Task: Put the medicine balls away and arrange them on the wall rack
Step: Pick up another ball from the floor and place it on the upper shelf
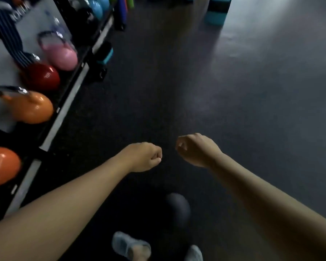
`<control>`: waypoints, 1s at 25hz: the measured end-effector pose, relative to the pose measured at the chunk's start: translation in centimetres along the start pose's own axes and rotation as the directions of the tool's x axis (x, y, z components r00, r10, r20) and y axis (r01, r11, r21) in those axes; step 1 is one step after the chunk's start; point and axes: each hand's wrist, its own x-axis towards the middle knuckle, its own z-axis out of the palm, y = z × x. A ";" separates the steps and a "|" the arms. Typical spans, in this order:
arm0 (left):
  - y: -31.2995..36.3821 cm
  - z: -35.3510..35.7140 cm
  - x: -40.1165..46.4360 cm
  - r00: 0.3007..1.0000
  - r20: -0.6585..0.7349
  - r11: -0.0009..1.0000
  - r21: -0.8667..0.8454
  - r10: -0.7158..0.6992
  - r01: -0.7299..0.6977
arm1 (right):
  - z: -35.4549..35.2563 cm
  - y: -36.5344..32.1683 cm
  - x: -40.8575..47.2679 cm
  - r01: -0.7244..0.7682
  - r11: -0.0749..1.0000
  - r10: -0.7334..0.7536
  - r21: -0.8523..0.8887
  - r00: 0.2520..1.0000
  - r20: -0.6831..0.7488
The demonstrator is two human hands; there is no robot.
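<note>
Reaching forward over the dark rubber floor (158, 91), the left hand (143, 157) and right hand (196, 150) both have curled fingers holding nothing. A blurred dark round medicine ball (178, 207) lies on the floor below them, apart from the fingers, near the feet.

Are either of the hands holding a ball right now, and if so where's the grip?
Nothing is held. Left hand and right hand are curled and empty above the floor.

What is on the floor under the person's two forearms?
A dark ball lies on the black floor, near two light shoes. The forearms cover whatever lies directly beneath them.
</note>
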 end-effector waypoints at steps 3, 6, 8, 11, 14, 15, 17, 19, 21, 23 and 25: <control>2.5 6.7 4.3 0.998 0.049 0.997 -0.056 -0.046 0.049 | 6.7 5.8 -0.6 -0.068 0.997 0.065 0.048 0.996 0.061; 2.2 15.1 9.9 0.991 0.081 0.985 -0.127 -0.110 0.119 | 15.4 11.4 0.7 -0.125 0.989 0.113 0.075 0.983 0.141; 0.6 21.1 13.9 0.977 0.111 0.963 -0.181 -0.183 0.201 | 22.1 14.6 2.5 -0.187 0.978 0.168 0.089 0.968 0.185; -2.5 28.9 19.1 0.946 0.128 0.917 -0.239 -0.296 0.320 | 31.5 18.4 5.0 -0.252 0.963 0.225 0.096 0.946 0.233; -5.7 37.1 24.3 0.913 0.142 0.863 -0.300 -0.382 0.407 | 41.3 21.8 7.3 -0.258 0.962 0.223 0.089 0.931 0.289; -6.6 40.0 25.8 0.901 0.155 0.838 -0.331 -0.404 0.433 | 44.5 22.6 7.8 -0.268 0.960 0.231 0.086 0.925 0.303; -8.1 45.3 28.3 0.875 0.187 0.767 -0.423 -0.447 0.483 | 50.0 24.0 8.5 -0.290 0.955 0.260 0.060 0.918 0.301; -9.4 49.6 30.2 0.834 0.220 0.645 -0.546 -0.506 0.535 | 54.3 24.8 9.0 -0.338 0.939 0.311 0.058 0.911 0.272; -10.4 52.7 31.8 0.785 0.282 0.482 -0.660 -0.551 0.576 | 57.6 25.2 9.7 -0.443 0.879 0.392 0.176 0.882 0.262; -11.3 55.1 33.0 0.752 0.348 0.316 -0.749 -0.560 0.582 | 60.4 25.4 10.5 -0.567 0.722 0.486 0.395 0.823 0.293; -11.9 56.7 34.0 0.735 0.393 0.161 -0.815 -0.553 0.556 | 62.4 25.1 11.0 -0.646 0.493 0.536 0.583 0.753 0.381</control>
